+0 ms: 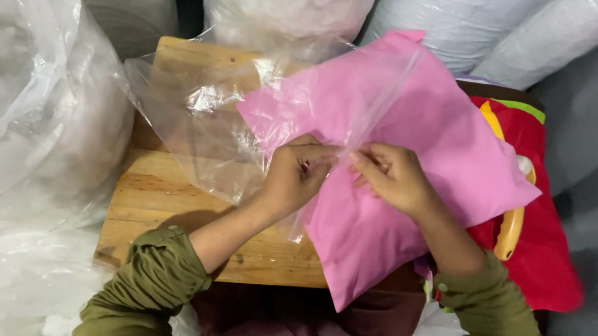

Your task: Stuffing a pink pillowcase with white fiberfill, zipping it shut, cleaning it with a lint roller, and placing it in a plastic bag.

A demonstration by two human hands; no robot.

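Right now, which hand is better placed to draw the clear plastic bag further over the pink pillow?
Probably left: the left hand pinches the clear plastic bag at its edge, while the right hand rests on the pink pillow.

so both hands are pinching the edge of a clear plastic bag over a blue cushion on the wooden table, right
Not quite: the cushion is pink, not blue. The head view shows it. The rest holds: the left hand and the right hand both pinch the edge of the clear plastic bag over that cushion on the wooden table.

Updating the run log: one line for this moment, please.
left hand: pinching clear plastic bag | right hand: on pink cushion | surface: wooden table
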